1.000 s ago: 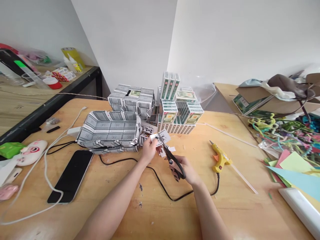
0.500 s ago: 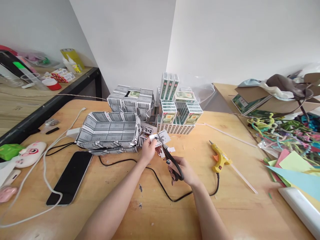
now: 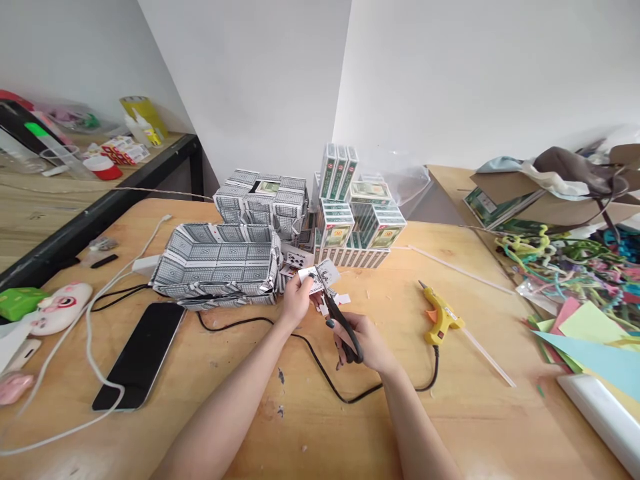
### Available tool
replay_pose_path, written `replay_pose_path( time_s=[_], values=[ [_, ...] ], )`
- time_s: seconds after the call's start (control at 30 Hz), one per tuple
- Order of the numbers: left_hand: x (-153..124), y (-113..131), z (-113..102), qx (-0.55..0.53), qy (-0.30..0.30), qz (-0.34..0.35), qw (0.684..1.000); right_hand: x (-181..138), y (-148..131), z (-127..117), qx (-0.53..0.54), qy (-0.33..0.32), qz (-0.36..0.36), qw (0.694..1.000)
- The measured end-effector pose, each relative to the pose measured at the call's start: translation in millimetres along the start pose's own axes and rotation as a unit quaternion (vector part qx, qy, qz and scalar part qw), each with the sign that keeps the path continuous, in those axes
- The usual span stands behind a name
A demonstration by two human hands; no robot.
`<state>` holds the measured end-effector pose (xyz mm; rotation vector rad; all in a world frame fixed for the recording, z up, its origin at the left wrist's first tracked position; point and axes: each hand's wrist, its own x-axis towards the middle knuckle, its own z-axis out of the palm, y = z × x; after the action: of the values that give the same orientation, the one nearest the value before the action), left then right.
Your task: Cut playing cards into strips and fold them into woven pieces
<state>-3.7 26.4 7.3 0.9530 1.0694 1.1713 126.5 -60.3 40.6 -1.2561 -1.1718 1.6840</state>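
Observation:
My left hand [image 3: 299, 300] pinches a white playing card [image 3: 307, 273] with black print near the middle of the table. A pair of black-handled scissors [image 3: 350, 333] is in my right hand [image 3: 367, 340], my fingers in the handles. The blades lie across the card, and its right-hand part tilts away from the rest at the cut. Small white card pieces [image 3: 343, 299] lie on the table under the blades. Just behind my left hand, loose playing cards [image 3: 296, 257] rest against an open box shape made of folded grey-patterned cards [image 3: 215, 257].
Stacked card packs [image 3: 336, 233] stand at the back. A yellow glue gun [image 3: 440, 313] lies to the right, its black cord running past my wrists. A phone [image 3: 140, 357] and white cable [image 3: 90, 320] are left; coloured paper [image 3: 595, 333] and pipe cleaners [image 3: 565, 260] are right.
The scissor blades have closed further through the card, and its right part has bent away from the left. My right fingers have drawn closer together on the handles.

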Motion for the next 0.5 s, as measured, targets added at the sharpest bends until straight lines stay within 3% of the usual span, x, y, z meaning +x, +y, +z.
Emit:
replay_pose_path(
  time_s=[0.17, 0.3, 0.4, 0.5],
  values=[
    [-2.2, -2.0, 0.2, 0.026, -0.017, 0.015, 0.999, 2.9, 1.0, -8.2, -0.009, 0.048, 0.003, 0.999],
    [-4.4, -0.7, 0.2, 0.026, -0.049, 0.028, 0.998, 4.9, 4.6, -20.8, -0.105, 0.163, -0.025, 0.981],
    [-5.9, 2.0, 0.4, 0.036, -0.052, 0.044, 0.997, 5.7, 10.3, -32.8, -0.301, 0.266, -0.071, 0.913],
    [-6.8, 2.9, 0.0, 0.050, -0.046, 0.055, 0.996, 6.4, 16.8, -45.7, -0.442, 0.311, -0.105, 0.835]
  ],
)
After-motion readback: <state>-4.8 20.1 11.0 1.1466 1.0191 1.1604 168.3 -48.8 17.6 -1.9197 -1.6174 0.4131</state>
